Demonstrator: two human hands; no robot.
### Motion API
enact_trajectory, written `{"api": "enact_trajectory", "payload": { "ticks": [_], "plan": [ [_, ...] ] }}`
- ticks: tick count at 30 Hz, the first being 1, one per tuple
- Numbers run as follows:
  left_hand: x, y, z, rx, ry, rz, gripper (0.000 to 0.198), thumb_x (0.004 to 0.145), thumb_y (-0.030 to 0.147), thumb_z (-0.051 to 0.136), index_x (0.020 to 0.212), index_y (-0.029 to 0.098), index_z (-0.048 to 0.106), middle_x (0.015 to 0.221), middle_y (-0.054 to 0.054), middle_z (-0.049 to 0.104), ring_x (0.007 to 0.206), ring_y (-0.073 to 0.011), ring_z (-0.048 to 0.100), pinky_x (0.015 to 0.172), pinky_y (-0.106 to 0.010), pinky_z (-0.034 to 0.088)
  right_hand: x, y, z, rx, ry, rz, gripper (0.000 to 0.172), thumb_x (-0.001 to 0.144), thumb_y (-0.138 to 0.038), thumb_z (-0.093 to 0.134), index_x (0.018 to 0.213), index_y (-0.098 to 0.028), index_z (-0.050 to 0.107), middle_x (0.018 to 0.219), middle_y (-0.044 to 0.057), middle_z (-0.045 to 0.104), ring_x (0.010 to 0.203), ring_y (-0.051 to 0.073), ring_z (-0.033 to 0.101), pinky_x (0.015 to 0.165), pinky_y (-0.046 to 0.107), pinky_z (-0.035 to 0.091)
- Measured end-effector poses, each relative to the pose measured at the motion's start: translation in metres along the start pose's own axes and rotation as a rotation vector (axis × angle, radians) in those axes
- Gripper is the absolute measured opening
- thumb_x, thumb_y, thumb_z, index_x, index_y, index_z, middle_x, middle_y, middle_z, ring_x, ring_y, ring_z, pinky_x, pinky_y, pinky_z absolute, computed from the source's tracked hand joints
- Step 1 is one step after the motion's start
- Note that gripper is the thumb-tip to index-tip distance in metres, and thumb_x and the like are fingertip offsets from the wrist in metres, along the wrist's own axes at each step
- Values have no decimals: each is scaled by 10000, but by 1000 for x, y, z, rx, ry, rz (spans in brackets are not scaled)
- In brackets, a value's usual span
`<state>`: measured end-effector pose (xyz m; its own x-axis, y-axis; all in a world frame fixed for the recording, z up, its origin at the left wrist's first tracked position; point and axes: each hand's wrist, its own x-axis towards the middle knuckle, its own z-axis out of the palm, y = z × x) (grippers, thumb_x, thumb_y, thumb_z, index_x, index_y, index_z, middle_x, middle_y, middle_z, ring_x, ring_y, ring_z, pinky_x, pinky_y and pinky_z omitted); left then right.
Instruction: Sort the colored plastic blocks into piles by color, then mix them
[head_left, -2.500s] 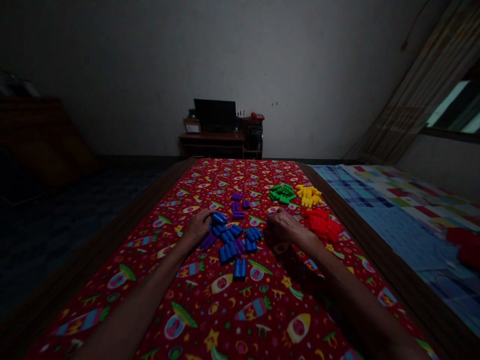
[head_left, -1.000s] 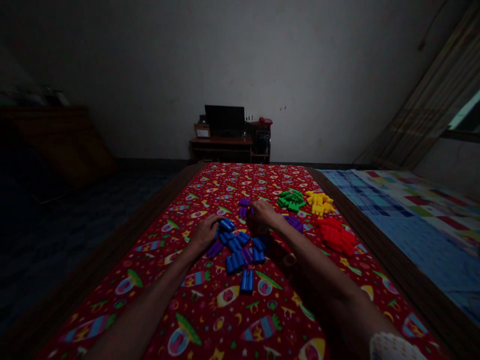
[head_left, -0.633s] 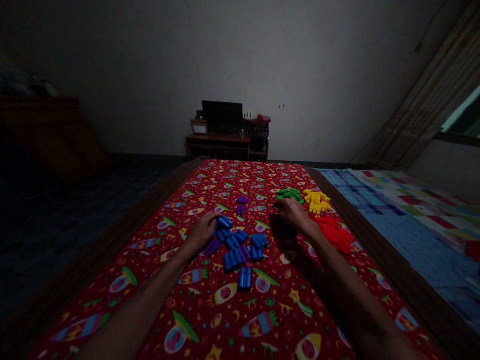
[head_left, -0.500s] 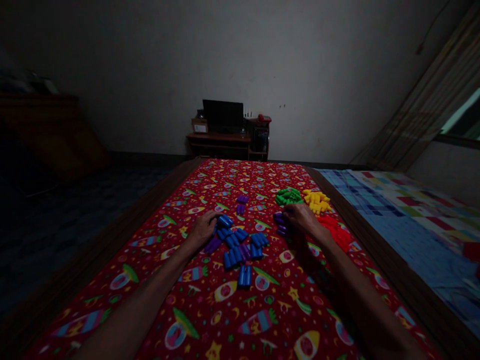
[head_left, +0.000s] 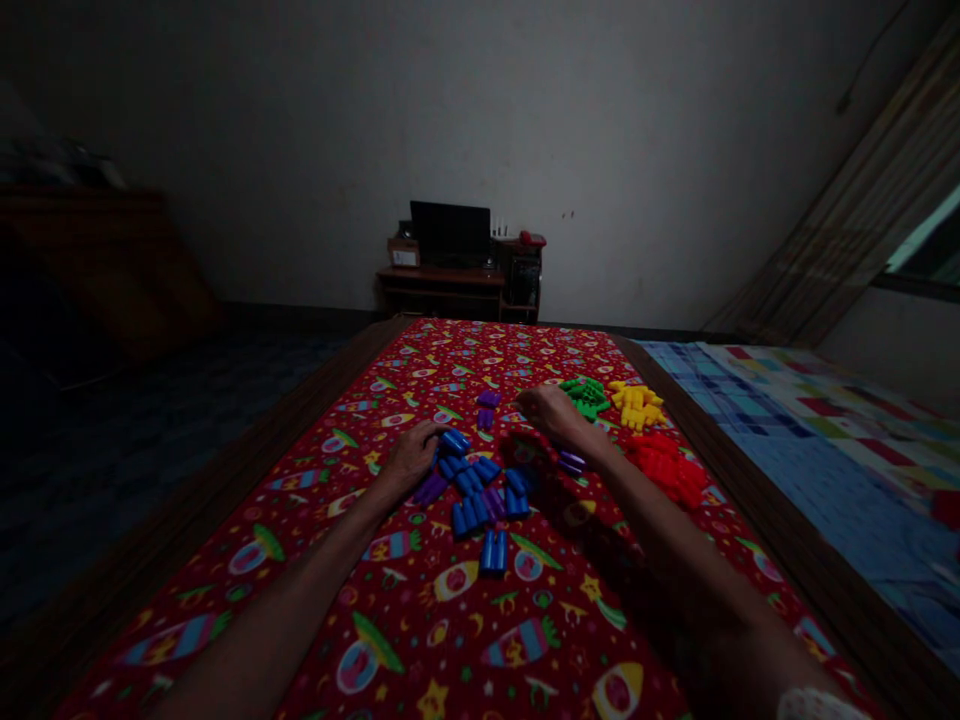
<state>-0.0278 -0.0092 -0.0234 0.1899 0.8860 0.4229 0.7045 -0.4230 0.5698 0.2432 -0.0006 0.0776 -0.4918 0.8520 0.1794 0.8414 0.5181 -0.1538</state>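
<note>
My left hand [head_left: 411,452] is at the left edge of a loose group of blue plastic toy blocks [head_left: 469,480], its thumb and fingers closed on a blue block [head_left: 454,442]. Beside that hand lies a purple block [head_left: 431,488], and another purple block [head_left: 493,503] sits among the blue ones. My right hand [head_left: 546,408] is raised over the cloth with its fingers pinched together; a purple block appears to be in them, mostly hidden. Under the right wrist lies one more purple block [head_left: 572,462]. Two purple blocks [head_left: 487,410] lie farther out, left of the right hand.
Green blocks [head_left: 587,398], yellow blocks [head_left: 637,405] and red blocks [head_left: 666,470] form piles on the right. A red patterned cloth [head_left: 420,610] covers the table. A bed [head_left: 840,470] adjoins on the right; a monitor [head_left: 450,232] stands on a desk by the wall.
My right hand has lifted from the purple blocks on the right and moved left and away from me. The purple block at its fingertips no longer shows there. My left hand stays at the blue block.
</note>
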Motion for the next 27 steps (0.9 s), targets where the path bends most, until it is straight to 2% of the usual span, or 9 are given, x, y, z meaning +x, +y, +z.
{"api": "enact_trajectory", "payload": {
  "ticks": [2,4,8,14,17,20,22,24,27],
  "plan": [
    [0,0,0,-3,5,-2,341,788,197,392,946,188,694,977,-64,715,950,-211,653,896,-358,515,24,-19,16,4,-75,-82,258,910,-221,457,968,-128,690,890,101,696,748,148,586,630,233,335],
    [-1,-1,0,-11,2,3,344,784,192,391,946,185,695,963,-64,714,935,-208,655,889,-358,518,41,-35,32,-32,-122,-88,269,895,-227,502,1080,-124,667,1018,130,690,876,178,611,680,236,372],
    [-1,0,1,-27,8,13,356,785,187,385,966,187,693,984,-60,711,926,-202,651,883,-359,521,47,-44,48,-74,-155,-56,311,912,-250,500,1148,-113,649,1093,161,671,990,211,613,762,254,411],
    [0,3,1,-20,-6,-4,348,791,183,385,953,184,692,962,-62,711,946,-208,646,899,-362,511,0,-7,24,-69,-207,-138,350,859,-232,579,1199,-166,630,1010,114,696,906,191,627,718,238,401],
    [0,3,2,-26,-5,-7,353,795,194,379,961,176,690,969,-71,710,944,-214,648,893,-367,513,-27,13,13,-139,-248,-181,260,859,-193,566,1095,-164,671,924,103,700,845,178,625,699,236,387],
    [0,1,3,-30,5,-8,352,789,193,381,956,184,691,969,-66,712,933,-213,649,881,-367,519,-44,24,6,-160,-288,-199,205,834,-130,569,995,-150,695,923,114,698,863,182,622,721,241,392],
    [0,1,3,-27,15,-6,350,788,189,385,953,188,693,968,-63,712,928,-211,649,877,-363,520,-46,26,2,-82,-296,-229,197,837,-164,593,1005,-158,696,940,103,699,861,174,621,735,238,402],
    [0,1,3,-25,15,2,350,789,186,387,957,189,694,957,-62,712,922,-208,649,876,-358,520,-40,22,-1,11,-242,-254,230,876,-229,575,1069,-170,685,951,94,701,852,166,622,741,240,412],
    [0,2,2,-22,10,1,349,785,179,385,941,188,697,936,-61,713,915,-210,651,877,-361,521,-13,9,-3,32,-134,-228,298,914,-242,528,1171,-151,647,976,116,700,874,175,624,762,255,419]
  ]
}}
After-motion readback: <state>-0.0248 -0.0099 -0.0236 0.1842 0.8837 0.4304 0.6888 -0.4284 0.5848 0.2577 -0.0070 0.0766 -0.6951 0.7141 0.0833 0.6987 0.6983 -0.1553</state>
